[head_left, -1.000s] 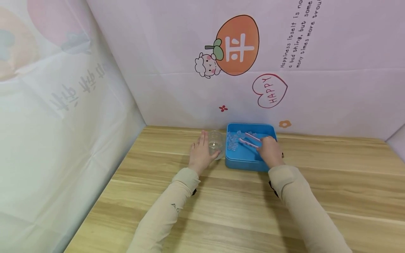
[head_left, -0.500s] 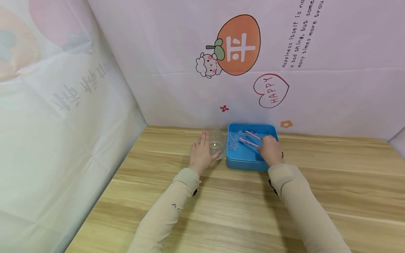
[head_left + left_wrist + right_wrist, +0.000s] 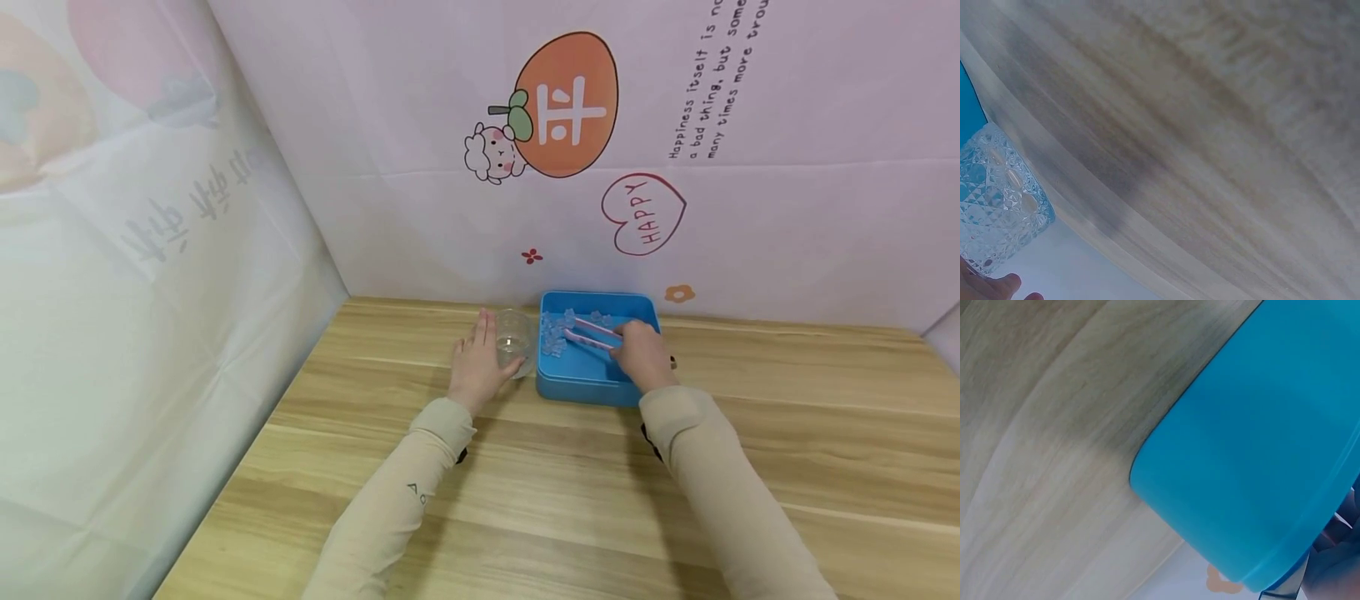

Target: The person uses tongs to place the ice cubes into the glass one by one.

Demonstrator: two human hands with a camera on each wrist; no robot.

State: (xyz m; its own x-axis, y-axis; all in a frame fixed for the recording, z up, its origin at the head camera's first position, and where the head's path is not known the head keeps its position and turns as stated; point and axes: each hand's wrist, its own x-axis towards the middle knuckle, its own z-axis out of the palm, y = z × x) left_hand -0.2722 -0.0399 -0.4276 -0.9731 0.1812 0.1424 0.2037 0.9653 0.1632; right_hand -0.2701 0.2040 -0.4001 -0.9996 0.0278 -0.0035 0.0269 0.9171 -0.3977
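My left hand (image 3: 476, 367) holds a clear patterned cup (image 3: 514, 342) that stands on the table, its fingers along the left side and its thumb across the front. In the left wrist view the cut-glass pattern of the cup (image 3: 1004, 200) shows, with fingertips (image 3: 1007, 284) at its lower edge. Pink tongs (image 3: 592, 340) are gripped by my right hand (image 3: 643, 354) over a blue box (image 3: 588, 390). Their tips, slightly apart, reach the small translucent star-shaped pieces (image 3: 553, 343) heaped on the box's left side. Whether a piece sits between the tips I cannot tell.
The box stands just right of the cup, near the back edge of the wooden table (image 3: 555, 492). Behind rises a white printed cloth (image 3: 420, 225), and another cloth (image 3: 225, 333) hangs at the left. A few loose pieces (image 3: 600, 318) lie towards the box's back.
The tongs' tips have come closer together and shifted slightly left into the pieces. My left hand and the cup stay where they were.
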